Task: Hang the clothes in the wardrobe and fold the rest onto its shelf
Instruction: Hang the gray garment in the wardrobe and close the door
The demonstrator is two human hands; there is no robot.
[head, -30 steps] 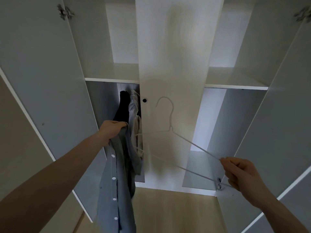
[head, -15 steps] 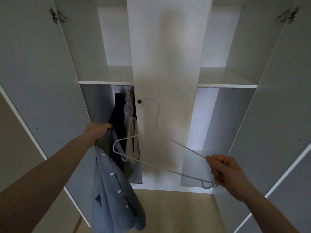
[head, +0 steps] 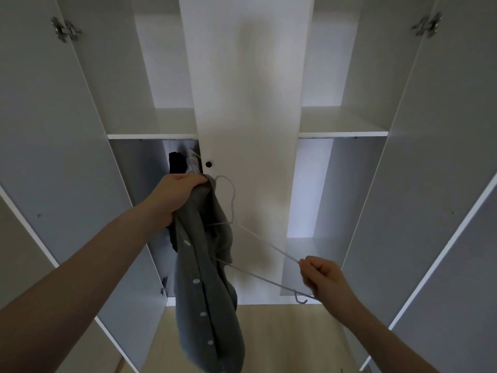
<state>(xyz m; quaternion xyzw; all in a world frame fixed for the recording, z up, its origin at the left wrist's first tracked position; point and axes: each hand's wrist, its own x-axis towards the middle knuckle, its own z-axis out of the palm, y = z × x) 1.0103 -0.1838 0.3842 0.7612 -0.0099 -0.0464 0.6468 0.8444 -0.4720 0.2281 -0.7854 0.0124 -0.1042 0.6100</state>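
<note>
We see the left hand (head: pixel 174 195) at centre frame gripping the bunched collar end of a grey button-up shirt (head: pixel 204 292), fingers curled round the fabric. The shirt hangs down from that grip toward the lower centre of the frame, white buttons showing along its placket. The right hand (head: pixel 322 278) at lower right pinches one end of a white wire hanger (head: pixel 258 242), fingers curled round the wire. The hanger lies tilted, its hook up near the left hand at centre frame, its far end tucked into the shirt fabric; we cannot tell how far inside it reaches.

Behind both hands stands the white wardrobe (head: pixel 250 103), its closed middle door with a small black knob (head: pixel 208 164) just above the left hand. Outer doors stand open at left and right of frame, metal hinges (head: pixel 64 29) showing in the upper corners. A shelf (head: pixel 150 125) crosses the left compartment at mid height, another on the right. Under the left shelf, a black garment (head: pixel 177 162) and a pale garment (head: pixel 194 162) hang side by side, just above the left hand. Light wood floor (head: pixel 282 340) shows at the bottom of the frame.
</note>
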